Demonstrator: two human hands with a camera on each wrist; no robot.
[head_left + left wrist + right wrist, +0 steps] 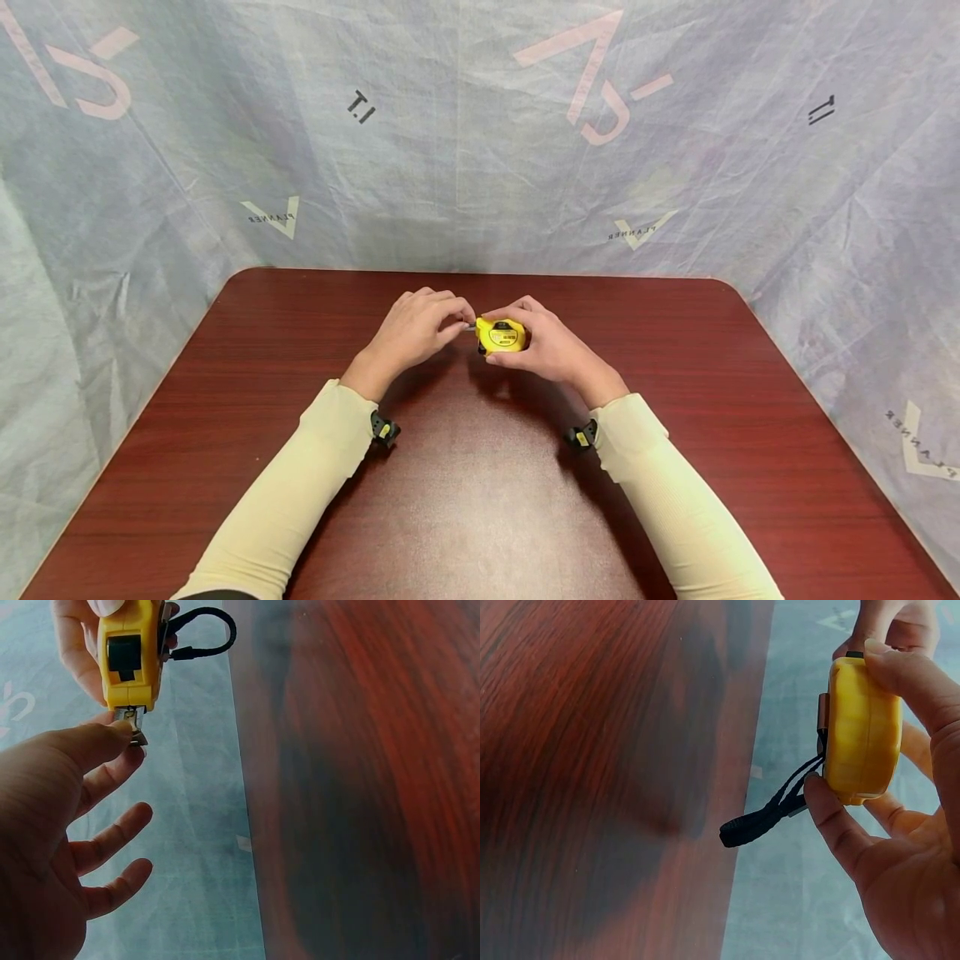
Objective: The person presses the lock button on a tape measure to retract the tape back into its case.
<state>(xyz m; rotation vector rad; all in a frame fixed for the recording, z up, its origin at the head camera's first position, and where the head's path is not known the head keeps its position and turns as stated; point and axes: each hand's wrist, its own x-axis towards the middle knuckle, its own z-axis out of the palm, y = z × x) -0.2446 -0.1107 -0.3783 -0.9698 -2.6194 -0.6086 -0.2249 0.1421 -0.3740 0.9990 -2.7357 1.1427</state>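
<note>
A yellow tape measure (502,336) with a black button is held above the table by my right hand (551,342), thumb and fingers around its case. My left hand (420,325) pinches the metal end (133,729) of the blade between thumb and index finger, its other fingers spread. Only a short bit of blade shows outside the case. From the side of the case hangs a black wrist strap (757,825), looped and loose.
The reddish-brown wooden table (480,517) lies beneath both hands. Grey fabric sheeting (457,150) with printed letters surrounds its back and sides. Each wrist wears a small black camera (385,430) at the cream sleeve cuff.
</note>
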